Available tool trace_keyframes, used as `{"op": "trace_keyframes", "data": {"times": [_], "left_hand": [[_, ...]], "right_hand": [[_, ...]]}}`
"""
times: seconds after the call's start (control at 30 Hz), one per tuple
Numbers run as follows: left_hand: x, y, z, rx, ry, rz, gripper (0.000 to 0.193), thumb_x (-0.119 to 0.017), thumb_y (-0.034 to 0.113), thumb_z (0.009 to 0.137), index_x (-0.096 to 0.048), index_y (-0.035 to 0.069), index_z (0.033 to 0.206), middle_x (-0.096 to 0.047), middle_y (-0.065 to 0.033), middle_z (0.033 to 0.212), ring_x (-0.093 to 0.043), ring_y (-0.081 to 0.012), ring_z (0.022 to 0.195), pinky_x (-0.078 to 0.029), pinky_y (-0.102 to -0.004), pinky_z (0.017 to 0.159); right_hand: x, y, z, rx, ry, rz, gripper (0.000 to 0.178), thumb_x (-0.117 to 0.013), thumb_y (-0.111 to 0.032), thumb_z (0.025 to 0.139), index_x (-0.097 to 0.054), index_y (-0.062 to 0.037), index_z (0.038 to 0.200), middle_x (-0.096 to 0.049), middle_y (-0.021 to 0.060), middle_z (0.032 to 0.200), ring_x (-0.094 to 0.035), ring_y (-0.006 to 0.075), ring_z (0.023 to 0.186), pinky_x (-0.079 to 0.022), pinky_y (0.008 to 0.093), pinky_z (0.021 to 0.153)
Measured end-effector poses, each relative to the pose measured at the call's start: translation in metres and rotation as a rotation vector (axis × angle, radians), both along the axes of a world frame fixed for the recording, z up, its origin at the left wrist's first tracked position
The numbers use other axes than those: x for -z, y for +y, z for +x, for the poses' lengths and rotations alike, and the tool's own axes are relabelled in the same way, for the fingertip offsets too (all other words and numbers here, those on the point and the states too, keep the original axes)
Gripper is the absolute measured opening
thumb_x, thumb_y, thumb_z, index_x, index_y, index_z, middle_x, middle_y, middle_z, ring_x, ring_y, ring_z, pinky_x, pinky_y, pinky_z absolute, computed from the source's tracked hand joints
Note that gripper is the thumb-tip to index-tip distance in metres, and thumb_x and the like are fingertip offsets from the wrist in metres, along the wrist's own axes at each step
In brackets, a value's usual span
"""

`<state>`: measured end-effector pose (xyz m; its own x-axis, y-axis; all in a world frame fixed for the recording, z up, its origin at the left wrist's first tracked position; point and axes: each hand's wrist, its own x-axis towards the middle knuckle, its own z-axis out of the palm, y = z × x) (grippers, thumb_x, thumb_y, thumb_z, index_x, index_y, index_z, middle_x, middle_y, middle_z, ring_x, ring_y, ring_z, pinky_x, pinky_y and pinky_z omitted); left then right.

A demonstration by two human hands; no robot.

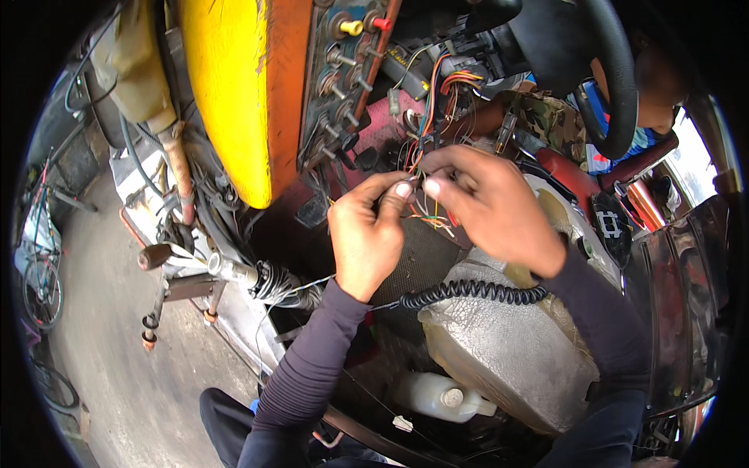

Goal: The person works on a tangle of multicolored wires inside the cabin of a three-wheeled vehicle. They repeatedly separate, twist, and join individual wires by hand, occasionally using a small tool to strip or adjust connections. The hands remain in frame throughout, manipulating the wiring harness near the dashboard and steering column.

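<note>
My left hand [367, 234] and my right hand [499, 207] meet in the middle of the view, thumbs and forefingers pinched around thin electrical wires. The wire bundle [430, 117] hangs down to my fingers from below the steering wheel [620, 86], in red, orange, blue and other colours. Loose wire ends [441, 226] with bare tips dangle just below my fingertips. Exactly which strands I grip is hidden by the fingers. A black coiled cable [476, 290] stretches between my forearms, below the hands.
A panel of toggle switches [337, 86] stands beside a yellow and orange body panel [226, 93]. Below lie a silver-covered hump [507, 343] and a white plastic bottle [437, 396]. A person in camouflage trousers [550, 117] sits at the upper right. Left are a lever [156, 255] and concrete floor [117, 312].
</note>
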<state>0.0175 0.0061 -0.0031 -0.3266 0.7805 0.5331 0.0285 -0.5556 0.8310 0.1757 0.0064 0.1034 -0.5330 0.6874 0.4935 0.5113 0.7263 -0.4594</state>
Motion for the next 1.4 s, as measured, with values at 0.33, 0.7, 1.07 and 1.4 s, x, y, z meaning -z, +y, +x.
{"op": "trace_keyframes", "data": {"times": [0.33,0.7,1.07,1.4], "left_hand": [[0.015,0.007,-0.008,0.195,0.001,-0.014,0.036,-0.065,-0.001,0.1,-0.064,-0.002,0.136,-0.072,-0.0071,0.109,-0.064,-0.0106,0.087,-0.055,-0.0266,0.079],[0.023,0.011,-0.018,0.181,0.124,-0.001,0.052,-0.065,-0.011,0.09,-0.06,-0.003,0.141,-0.068,-0.0115,0.128,-0.064,-0.0129,0.104,-0.053,-0.0287,0.094],[0.032,-0.078,0.016,0.197,0.121,-0.277,0.022,-0.068,0.0,0.099,-0.067,-0.002,0.121,-0.068,-0.0047,0.104,-0.062,-0.0104,0.093,-0.052,-0.0269,0.086],[0.061,-0.006,0.013,0.451,-0.693,-0.396,0.038,-0.061,0.033,0.11,-0.063,0.005,0.134,-0.068,-0.0017,0.102,-0.062,-0.0112,0.087,-0.054,-0.0293,0.078]], "right_hand": [[0.065,-0.007,0.059,0.176,-0.056,-0.11,0.02,-0.072,-0.009,0.092,-0.071,0.0009,0.11,-0.07,0.017,0.098,-0.071,0.0348,0.089,-0.056,0.0439,0.08],[0.062,0.012,0.057,0.173,-0.166,-0.274,0.026,-0.076,-0.013,0.093,-0.073,0.0011,0.115,-0.076,0.0183,0.094,-0.075,0.0338,0.087,-0.056,0.0411,0.081],[0.062,0.013,0.07,0.236,-0.218,-0.276,0.025,-0.075,-0.022,0.095,-0.075,-0.0009,0.108,-0.077,0.0168,0.093,-0.075,0.0316,0.09,-0.056,0.0421,0.083],[0.035,0.005,0.161,0.568,-0.714,-0.077,0.052,-0.078,-0.042,0.089,-0.069,0.0045,0.111,-0.07,0.0294,0.094,-0.068,0.0483,0.095,-0.054,0.0548,0.086]]}}
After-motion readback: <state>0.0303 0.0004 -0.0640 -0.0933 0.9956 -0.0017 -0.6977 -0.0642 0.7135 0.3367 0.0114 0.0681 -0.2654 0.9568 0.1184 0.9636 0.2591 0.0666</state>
